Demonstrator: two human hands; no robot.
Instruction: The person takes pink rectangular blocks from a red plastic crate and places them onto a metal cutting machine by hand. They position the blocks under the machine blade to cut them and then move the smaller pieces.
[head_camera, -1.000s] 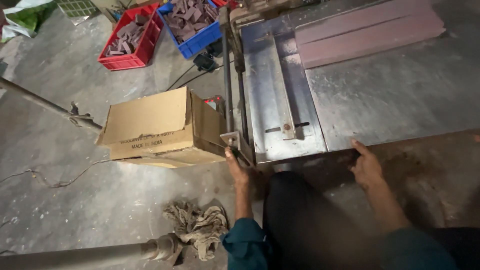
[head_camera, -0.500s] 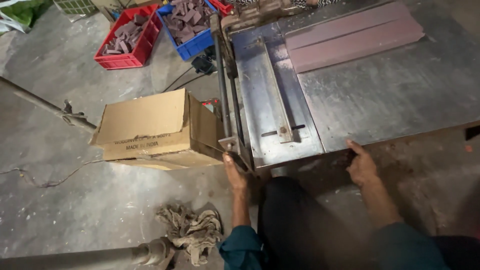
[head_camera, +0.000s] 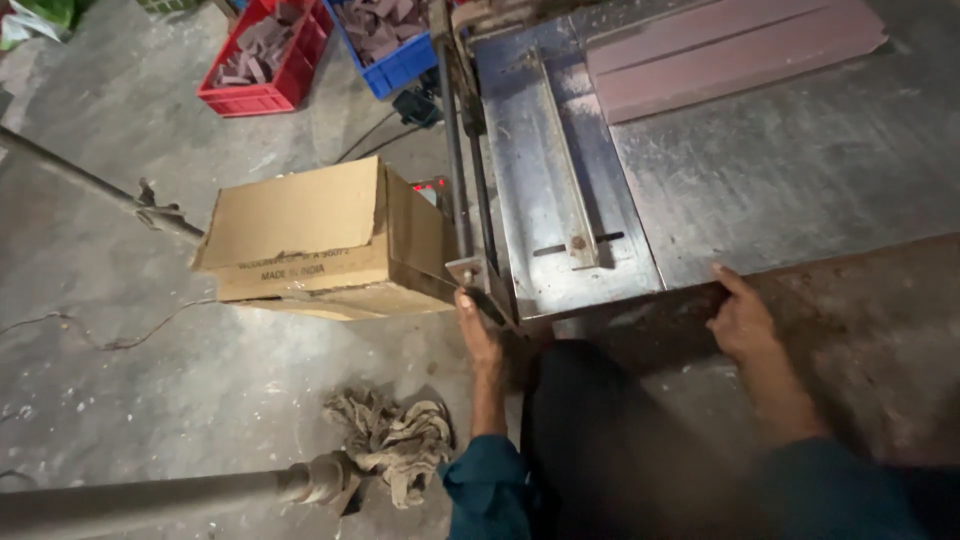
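Right now the person sits close against the flat shiny grey metal machine table (head_camera: 560, 200), and both bare hands are on its near edge. The left hand (head_camera: 478, 335) reaches up to the near left corner of that table, where a thin dark metal rod (head_camera: 455, 150) runs along the left side and ends in a small bracket. The fingers curl round something at that corner, but I cannot tell just what they grip, because the corner hides them. The right hand (head_camera: 740, 320) lies flat and open on the near edge of the table, farther to the right, with the fingers together and pointing at the steel; it holds nothing. A long metal bar with a slot (head_camera: 565, 170) lies on top of the table, and a flat reddish-brown board (head_camera: 720, 55) rests at the far end. To the left of the table a brown cardboard box (head_camera: 320, 240) stands on the grey floor, just beside the rod. Beyond the box sit a red plastic crate (head_camera: 262, 60) and a blue plastic crate (head_camera: 385, 40), both full of dark pieces. Near the table, on the floor, lies a bundle of dirty rags (head_camera: 390, 440). It looks like the person is getting a good hold of the table, so the hands must stay firm and even.
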